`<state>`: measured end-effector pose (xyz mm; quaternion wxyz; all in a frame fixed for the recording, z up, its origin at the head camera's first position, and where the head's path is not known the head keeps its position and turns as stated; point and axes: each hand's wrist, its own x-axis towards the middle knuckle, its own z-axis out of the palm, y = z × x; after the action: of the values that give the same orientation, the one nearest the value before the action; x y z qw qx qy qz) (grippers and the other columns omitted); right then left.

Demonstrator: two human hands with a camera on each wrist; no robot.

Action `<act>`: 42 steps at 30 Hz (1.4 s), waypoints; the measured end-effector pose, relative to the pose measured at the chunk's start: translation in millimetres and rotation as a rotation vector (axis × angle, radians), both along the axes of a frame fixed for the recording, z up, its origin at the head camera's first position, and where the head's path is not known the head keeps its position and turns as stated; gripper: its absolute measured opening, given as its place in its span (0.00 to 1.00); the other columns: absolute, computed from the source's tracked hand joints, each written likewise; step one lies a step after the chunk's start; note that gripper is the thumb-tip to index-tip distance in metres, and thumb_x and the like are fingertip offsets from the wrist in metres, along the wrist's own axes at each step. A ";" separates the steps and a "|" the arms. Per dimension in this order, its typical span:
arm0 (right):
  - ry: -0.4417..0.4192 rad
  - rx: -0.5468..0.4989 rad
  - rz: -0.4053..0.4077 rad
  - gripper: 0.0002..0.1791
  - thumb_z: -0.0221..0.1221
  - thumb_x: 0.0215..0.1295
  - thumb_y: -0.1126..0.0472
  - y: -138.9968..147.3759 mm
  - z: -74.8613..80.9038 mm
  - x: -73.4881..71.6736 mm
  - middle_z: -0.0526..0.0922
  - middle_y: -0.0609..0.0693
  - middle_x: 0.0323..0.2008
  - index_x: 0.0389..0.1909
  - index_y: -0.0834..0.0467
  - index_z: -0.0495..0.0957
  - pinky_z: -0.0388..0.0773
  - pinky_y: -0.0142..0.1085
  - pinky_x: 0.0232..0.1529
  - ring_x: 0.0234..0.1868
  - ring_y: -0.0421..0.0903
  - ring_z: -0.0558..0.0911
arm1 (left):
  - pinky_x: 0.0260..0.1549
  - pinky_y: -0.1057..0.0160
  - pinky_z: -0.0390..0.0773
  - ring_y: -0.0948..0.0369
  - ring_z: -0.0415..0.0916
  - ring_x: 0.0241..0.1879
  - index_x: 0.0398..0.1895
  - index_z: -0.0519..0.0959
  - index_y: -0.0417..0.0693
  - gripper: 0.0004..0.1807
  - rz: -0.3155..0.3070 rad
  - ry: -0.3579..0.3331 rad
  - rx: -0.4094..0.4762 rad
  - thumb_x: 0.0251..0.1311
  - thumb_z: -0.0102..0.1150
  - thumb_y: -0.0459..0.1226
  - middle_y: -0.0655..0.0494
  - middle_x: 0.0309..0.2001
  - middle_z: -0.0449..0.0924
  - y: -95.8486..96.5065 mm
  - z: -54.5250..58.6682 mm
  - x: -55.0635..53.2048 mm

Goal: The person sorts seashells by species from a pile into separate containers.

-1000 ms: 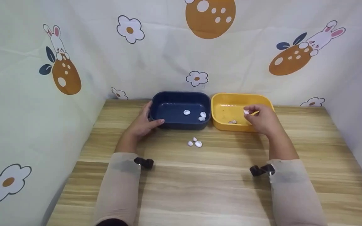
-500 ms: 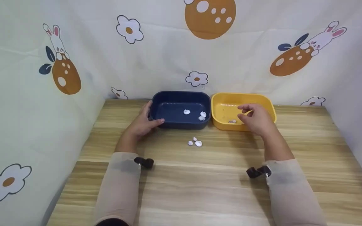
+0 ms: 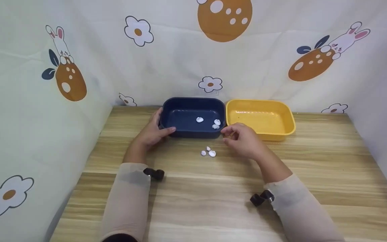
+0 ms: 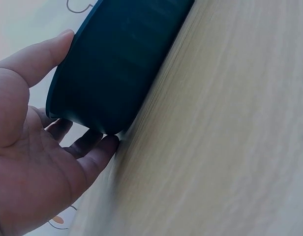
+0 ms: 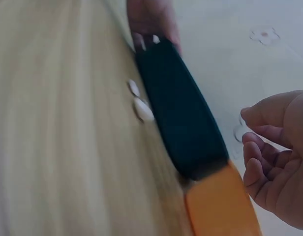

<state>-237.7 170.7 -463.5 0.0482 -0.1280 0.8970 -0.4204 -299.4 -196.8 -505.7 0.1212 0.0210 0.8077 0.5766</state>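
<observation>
A dark blue plastic box (image 3: pixel 193 134) holds 3 small white seashells (image 3: pixel 199 119). My left hand (image 3: pixel 151 132) grips its left end, thumb on the front rim; the left wrist view shows the other fingers (image 4: pixel 100 157) bent round the end wall. To the right stands a yellow box (image 3: pixel 274 137); the shells in its near left corner are now hidden behind my right hand (image 3: pixel 245 141). That hand hangs over the front edge where the two boxes meet, fingers loosely curled. In the right wrist view nothing shows between thumb and fingertips (image 5: pixel 247 113).
Three loose white shells (image 3: pixel 212 153) lie on the wood-grain table (image 3: pixel 213 201) in front of the blue box. A patterned cloth (image 3: pixel 173 57) hangs close behind both boxes and along the sides. Each sleeve carries a black wrist camera (image 3: pixel 262 197).
My right hand let go of a white shell over the yellow box, then moved left and toward me to the gap between the boxes. My left hand stays on the blue box.
</observation>
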 end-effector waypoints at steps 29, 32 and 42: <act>-0.068 0.070 0.232 0.16 0.73 0.59 0.65 -27.9 -46.1 7.8 0.88 0.50 0.49 0.49 0.55 0.90 0.80 0.37 0.52 0.50 0.46 0.81 | 0.87 0.46 0.38 0.50 0.34 0.89 0.90 0.41 0.61 0.62 -0.023 0.047 -0.054 0.63 0.76 0.50 0.53 0.90 0.33 -2.0 -2.1 -1.7; -0.013 0.081 0.271 0.14 0.73 0.59 0.66 -28.5 -49.3 7.8 0.88 0.51 0.50 0.48 0.56 0.90 0.78 0.37 0.55 0.54 0.48 0.80 | 0.87 0.45 0.38 0.49 0.34 0.89 0.90 0.41 0.61 0.62 -0.024 0.047 -0.062 0.63 0.76 0.50 0.53 0.90 0.33 -2.5 -2.3 -1.4; 0.004 0.095 0.300 0.12 0.70 0.61 0.69 -30.0 -49.7 9.0 0.89 0.53 0.47 0.45 0.58 0.90 0.79 0.37 0.53 0.51 0.47 0.81 | 0.81 0.43 0.62 0.48 0.40 0.87 0.89 0.41 0.65 0.63 -0.022 0.020 -0.040 0.62 0.77 0.49 0.55 0.90 0.32 -1.8 0.1 2.1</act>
<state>-228.7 140.7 -513.2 0.1147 -0.2589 0.8867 -0.3654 -297.3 -198.6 -505.6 0.1197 0.0334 0.8201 0.5585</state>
